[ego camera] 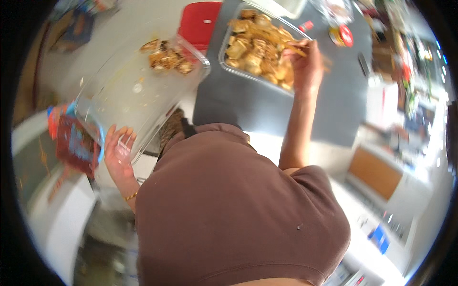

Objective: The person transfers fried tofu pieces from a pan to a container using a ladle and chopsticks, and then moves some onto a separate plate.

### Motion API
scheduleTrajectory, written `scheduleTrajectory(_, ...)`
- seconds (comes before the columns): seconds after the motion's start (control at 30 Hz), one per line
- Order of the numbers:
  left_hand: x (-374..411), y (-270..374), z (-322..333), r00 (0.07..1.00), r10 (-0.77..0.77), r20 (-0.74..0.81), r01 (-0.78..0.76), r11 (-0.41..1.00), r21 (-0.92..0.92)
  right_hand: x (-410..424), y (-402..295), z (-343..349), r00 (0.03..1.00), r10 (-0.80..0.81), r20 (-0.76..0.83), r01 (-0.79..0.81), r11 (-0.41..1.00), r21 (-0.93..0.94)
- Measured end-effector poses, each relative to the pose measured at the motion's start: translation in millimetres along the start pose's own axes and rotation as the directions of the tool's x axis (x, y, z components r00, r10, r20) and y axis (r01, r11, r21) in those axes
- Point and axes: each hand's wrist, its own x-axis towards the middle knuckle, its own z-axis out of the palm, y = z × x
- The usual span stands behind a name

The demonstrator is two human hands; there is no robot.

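My left hand point(121, 153) grips the near corner of a large clear plastic container point(121, 96), held to the left of the table. Browned food pieces point(168, 59) and a few crumbs lie toward its far end. My right hand point(307, 62) is over the right side of a second clear container point(256, 79) on the dark table. It pinches thin, light-brown sticks, apparently chopsticks point(297, 50), blurred by motion. Browned, sauced food pieces point(257, 46) fill this second container; the hand hides part of its right side.
On the dark table point(239, 107) are a white tray point(286, 5), a clear plastic bag point(336, 10), a red-lidded jar point(345, 35) and a dark-handled utensil point(363, 64). A red stool point(200, 19) stands beyond the left container. At the left is a dark red plastic basket point(77, 146).
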Motion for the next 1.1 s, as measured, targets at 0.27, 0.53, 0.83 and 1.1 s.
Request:
scheduleTrajectory(0.27,71,5,-45,0.969,-0.105,0.225,0.098,0.994,0.045,-96,-16,-71,0.88,-0.222,-0.421,0.065,0.932,-0.356)
scheduleTrajectory(0.53,107,1,-55,0.955,-0.102,0.277,0.074,0.991,0.111,-127,22,-59,0.851,-0.299,-0.432,0.131,0.917,-0.376)
scheduleTrajectory(0.83,75,33,-48,0.951,-0.159,0.267,0.135,0.985,0.108,-161,38,-141,0.717,0.041,-0.696,0.258,0.911,0.32)
scheduleTrajectory(1.1,70,41,-38,0.919,-0.125,0.373,0.093,0.99,0.102,-183,55,-152,0.79,0.3,-0.535,0.256,0.631,0.732)
